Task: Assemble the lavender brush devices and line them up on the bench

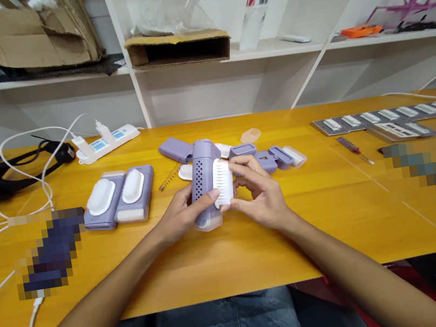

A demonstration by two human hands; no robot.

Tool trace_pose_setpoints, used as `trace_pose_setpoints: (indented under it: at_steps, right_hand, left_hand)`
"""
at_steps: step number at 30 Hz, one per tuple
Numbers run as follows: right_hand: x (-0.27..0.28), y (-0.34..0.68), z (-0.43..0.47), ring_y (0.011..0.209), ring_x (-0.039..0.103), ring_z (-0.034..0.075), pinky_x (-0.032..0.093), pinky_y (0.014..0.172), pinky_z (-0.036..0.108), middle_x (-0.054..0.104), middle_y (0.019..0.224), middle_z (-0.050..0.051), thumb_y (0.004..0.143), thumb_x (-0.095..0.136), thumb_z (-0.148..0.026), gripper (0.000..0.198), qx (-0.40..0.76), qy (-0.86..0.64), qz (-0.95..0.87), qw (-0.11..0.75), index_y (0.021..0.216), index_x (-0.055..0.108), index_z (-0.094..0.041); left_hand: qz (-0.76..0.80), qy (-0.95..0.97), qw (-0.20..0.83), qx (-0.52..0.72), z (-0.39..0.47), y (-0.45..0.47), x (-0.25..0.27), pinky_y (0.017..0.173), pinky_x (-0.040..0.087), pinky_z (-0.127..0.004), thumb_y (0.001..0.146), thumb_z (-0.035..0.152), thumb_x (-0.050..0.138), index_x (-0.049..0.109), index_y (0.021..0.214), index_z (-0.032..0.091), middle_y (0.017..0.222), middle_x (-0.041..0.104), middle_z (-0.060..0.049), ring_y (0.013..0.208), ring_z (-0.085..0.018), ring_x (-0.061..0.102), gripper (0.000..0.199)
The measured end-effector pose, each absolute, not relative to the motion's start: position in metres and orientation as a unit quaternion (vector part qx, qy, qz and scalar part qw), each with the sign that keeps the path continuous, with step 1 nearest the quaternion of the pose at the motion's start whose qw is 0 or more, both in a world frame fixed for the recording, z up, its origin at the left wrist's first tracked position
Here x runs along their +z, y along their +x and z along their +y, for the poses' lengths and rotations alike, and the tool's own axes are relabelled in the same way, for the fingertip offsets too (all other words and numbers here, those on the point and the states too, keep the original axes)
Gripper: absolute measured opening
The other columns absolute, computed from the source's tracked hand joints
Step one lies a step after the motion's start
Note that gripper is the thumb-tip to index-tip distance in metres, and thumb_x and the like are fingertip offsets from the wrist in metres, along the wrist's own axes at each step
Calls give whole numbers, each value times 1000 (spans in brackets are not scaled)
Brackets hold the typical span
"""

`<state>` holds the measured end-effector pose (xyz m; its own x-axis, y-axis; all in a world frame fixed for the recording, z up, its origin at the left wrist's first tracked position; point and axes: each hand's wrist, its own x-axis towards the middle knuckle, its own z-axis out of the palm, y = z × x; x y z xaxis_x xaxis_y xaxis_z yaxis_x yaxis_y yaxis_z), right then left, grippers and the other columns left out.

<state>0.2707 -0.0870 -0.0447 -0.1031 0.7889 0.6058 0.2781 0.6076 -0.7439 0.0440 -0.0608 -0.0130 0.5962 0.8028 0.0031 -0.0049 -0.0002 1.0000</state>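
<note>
A purple plastic brush body (203, 157) with rows of small holes stands up above the table in my hands. My left hand (182, 215) wraps round its lower left side, the thumb lying across the front onto the white bristled brush head (223, 182). On the other side, my right hand (261, 192) is closed at the brush head's right edge, fingertips and thumb touching it. A clear cap (209, 222) shows at the body's lower end. Behind my hands lie a metal spring (170, 177), a purple casing (175, 149) and several smaller purple parts (269, 160).
Two purple-and-white brushes (102, 197) (134, 191) lie at left, near a power strip (111, 144) and white cables. On the right are a screwdriver (354, 150) and a long strip of white parts (387, 116). A shelf (191, 93) stands behind the table (225, 266).
</note>
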Motion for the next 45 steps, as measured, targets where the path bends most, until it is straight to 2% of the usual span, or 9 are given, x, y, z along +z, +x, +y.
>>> trace_pose_setpoints:
  at_steps: [4,8,13,18,26,30,36,42,45]
  right_hand:
    - [-43,270,-86,108,62,27,62,72,38,59,132,10,82,95,-42,70,265,-374,-690,559,147,70,-36]
    - [-43,268,-85,106,62,26,62,72,37,61,130,10,80,96,-45,72,295,-375,-673,565,146,70,-35]
    - [-45,270,-84,102,62,24,60,71,36,65,124,9,80,97,-38,70,301,-361,-669,576,145,72,-36]
    - [-48,274,-82,103,63,25,61,70,39,67,132,9,82,95,-37,68,300,-362,-674,569,146,72,-37]
    - [-49,273,-81,103,63,25,60,72,39,69,134,9,86,93,-31,63,304,-340,-673,582,145,72,-39]
    - [-50,272,-82,107,65,27,62,75,40,68,134,9,86,93,-30,66,320,-339,-663,586,147,71,-39]
    - [-47,275,-83,108,69,26,64,88,46,72,126,7,95,82,-26,41,337,-331,-635,611,135,79,-39]
    - [-43,274,-84,111,70,26,63,87,45,77,124,6,93,84,-24,36,340,-334,-616,627,126,84,-38]
    - [-41,273,-84,107,71,25,62,84,44,80,119,5,91,84,-22,33,334,-336,-607,638,121,86,-37]
  left_hand:
    - [311,634,635,313,-61,43,-13,90,56,-37,91,73,74,74,128,14,115,78,-13,108,-31,71,69]
    - [306,635,638,310,-60,42,-15,96,56,-38,90,78,71,73,129,16,125,78,-13,119,-34,70,73]
    - [301,640,636,308,-60,42,-14,101,57,-41,90,78,71,72,132,16,131,77,-14,125,-36,69,75]
    - [293,669,605,317,-61,43,-11,108,55,-46,92,77,70,70,138,16,137,75,-15,128,-38,68,76]
    - [263,719,538,352,-60,42,-14,118,52,-47,98,71,67,64,147,19,157,63,-17,142,-37,61,72]
    - [255,729,524,360,-57,42,-17,117,52,-50,97,72,67,64,146,17,155,63,-19,142,-39,61,74]
    - [260,740,509,355,-58,42,-21,104,58,-50,97,70,70,66,143,17,135,72,-19,129,-37,65,70]
    - [253,761,469,370,-60,43,-22,104,57,-48,99,64,70,61,151,19,145,68,-20,131,-36,65,69]
    - [257,766,462,365,-60,43,-22,97,61,-43,98,60,73,55,158,22,155,62,-21,139,-37,61,73]
